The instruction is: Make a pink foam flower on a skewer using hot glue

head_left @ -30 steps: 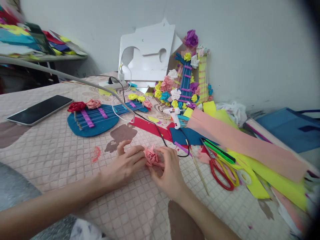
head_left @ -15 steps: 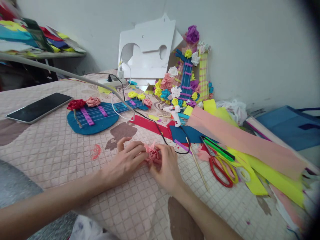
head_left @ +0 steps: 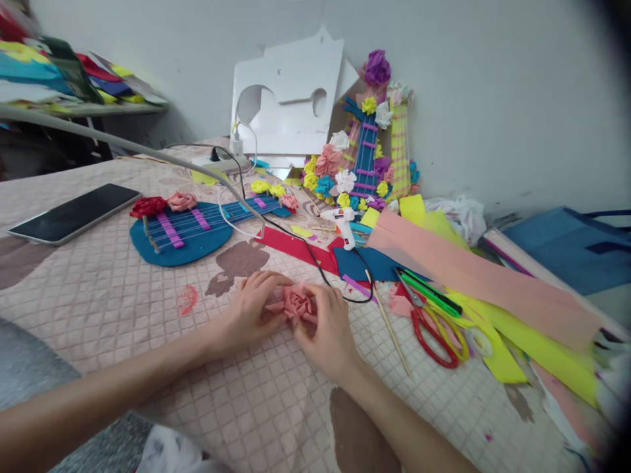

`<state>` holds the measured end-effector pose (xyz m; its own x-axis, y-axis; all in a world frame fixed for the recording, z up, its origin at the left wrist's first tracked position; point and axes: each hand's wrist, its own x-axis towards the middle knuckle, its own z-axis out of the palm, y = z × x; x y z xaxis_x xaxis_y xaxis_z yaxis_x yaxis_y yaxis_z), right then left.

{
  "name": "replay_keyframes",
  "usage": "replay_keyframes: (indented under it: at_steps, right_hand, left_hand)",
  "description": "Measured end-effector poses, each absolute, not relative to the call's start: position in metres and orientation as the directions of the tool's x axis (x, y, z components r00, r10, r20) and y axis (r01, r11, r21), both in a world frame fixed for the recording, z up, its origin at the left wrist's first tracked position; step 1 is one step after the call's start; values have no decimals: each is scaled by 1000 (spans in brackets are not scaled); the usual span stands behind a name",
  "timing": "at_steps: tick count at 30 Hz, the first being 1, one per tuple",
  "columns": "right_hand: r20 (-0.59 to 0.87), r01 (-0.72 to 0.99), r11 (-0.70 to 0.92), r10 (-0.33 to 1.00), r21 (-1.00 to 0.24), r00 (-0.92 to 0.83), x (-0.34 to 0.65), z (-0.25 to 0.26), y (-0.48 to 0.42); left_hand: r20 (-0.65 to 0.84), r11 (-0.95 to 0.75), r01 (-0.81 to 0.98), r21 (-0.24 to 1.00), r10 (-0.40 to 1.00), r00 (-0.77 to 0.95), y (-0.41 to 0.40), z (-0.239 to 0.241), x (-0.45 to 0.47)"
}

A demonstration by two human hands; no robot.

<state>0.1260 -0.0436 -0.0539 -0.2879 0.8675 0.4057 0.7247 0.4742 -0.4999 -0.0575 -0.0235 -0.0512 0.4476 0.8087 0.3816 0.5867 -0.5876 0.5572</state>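
A pink crepe-paper flower (head_left: 298,303) with ruffled petals is held between my two hands, low over the quilted tablecloth. My left hand (head_left: 251,309) curves round its left side, thumb below and fingers above, gripping the petals. From the right, my right hand (head_left: 328,322) pinches the flower's edge between thumb and fingers. Beyond them lies a blue guitar-shaped craft piece (head_left: 190,230) with string-like lines, purple strips and paper flowers. Past my right hand are a white glue gun (head_left: 341,223), a thin wooden stick (head_left: 392,328) and red-handled scissors (head_left: 434,338).
A phone (head_left: 73,211) rests at the left. A white cable (head_left: 167,157) arches across the view. Pink paper (head_left: 473,276), yellow strips and a green cutter (head_left: 434,292) cover the right side. Decorated guitars (head_left: 367,151) and white board (head_left: 290,98) lean on the wall.
My left hand has turned and drawn its fingers back from over the flower, so more of its spiralled petals shows. My right hand keeps its hold in nearly the same place.
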Motion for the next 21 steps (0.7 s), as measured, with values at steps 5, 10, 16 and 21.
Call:
replay_keyframes:
  at_steps: [5,10,16,21]
  right_hand:
    - [407,729,474,867,-494,-288,126,-55,-44]
    - [402,740,471,868,-481,-291,126,-56,-43]
    - [403,737,470,868,-485,-289,126,-56,-44]
    - [401,741,468,870,-482,-288,127,-56,-45]
  left_hand:
    - [363,-572,594,565,819,444,-23,-53,-58]
    - [364,-562,620,547,827,428,-24,-56,-57]
    - [367,-562,624,543,827,425,-24,-59,-57]
    - [340,-552,583,596,832,440,-22,-53,-57]
